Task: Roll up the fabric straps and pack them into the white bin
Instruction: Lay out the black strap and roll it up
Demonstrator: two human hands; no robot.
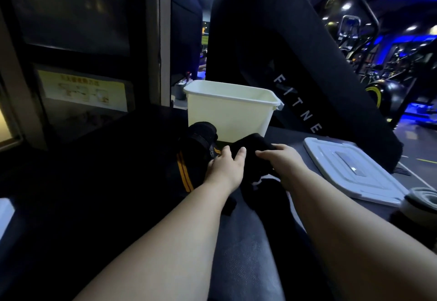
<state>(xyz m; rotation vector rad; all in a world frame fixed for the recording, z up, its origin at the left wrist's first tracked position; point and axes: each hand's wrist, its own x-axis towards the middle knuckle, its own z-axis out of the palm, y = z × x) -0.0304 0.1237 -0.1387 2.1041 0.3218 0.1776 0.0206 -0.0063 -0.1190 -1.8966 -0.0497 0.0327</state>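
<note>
The dark surface (248, 253) carries the white bin (229, 111) at mid-frame; no straps show inside it. A rolled strap (203, 132) lies just at its lower left, not yet packed. The left hand (224, 165) and right hand (283, 161) grip a black strap (253, 144) with curled fingers at centre, so most of the task looks undone.

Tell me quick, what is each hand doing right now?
Left hand: closed, gripping the black strap.
Right hand: closed, fingers curled over the same black strap.
</note>
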